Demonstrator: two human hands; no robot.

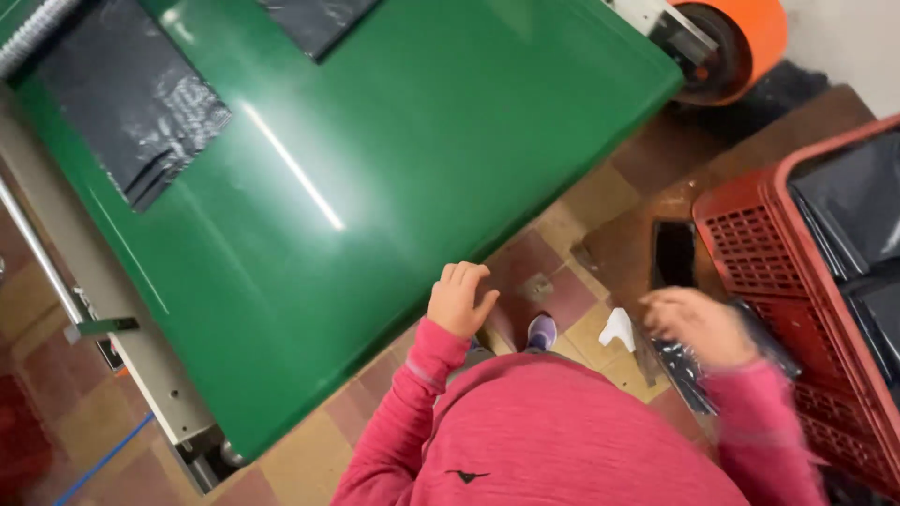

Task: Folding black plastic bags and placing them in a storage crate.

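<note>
Apparently the right hand point(698, 326) is in mid-swing: it is blurred, held above a flat black plastic bag point(689, 370) that lies beside the red plastic crate point(759, 253), and whether its fingers close on that bag I cannot tell. The left hand point(459, 298) hangs loosely curled and holds nothing, just off the near edge of the green conveyor belt point(375, 187).

Outward from the hands, more black bags point(858, 211) are stacked inside the crate, glossy, thin and folded flat. Two others lie on the belt, well apart from both hands: one point(131, 98) near its far left edge, wrinkled and catching the light, and one point(314, 21) cut off by the top of the frame. A white scrap point(617, 328) lies on the tiled floor point(309, 450) close to a purple shoe point(541, 331).

As a judgement, slick film like this could slip from a hasty pinch, or several sheets could cling and lift together. A bag laid near the belt's edge might slide off onto the floor. The scrap underfoot could also make for a slip.
</note>
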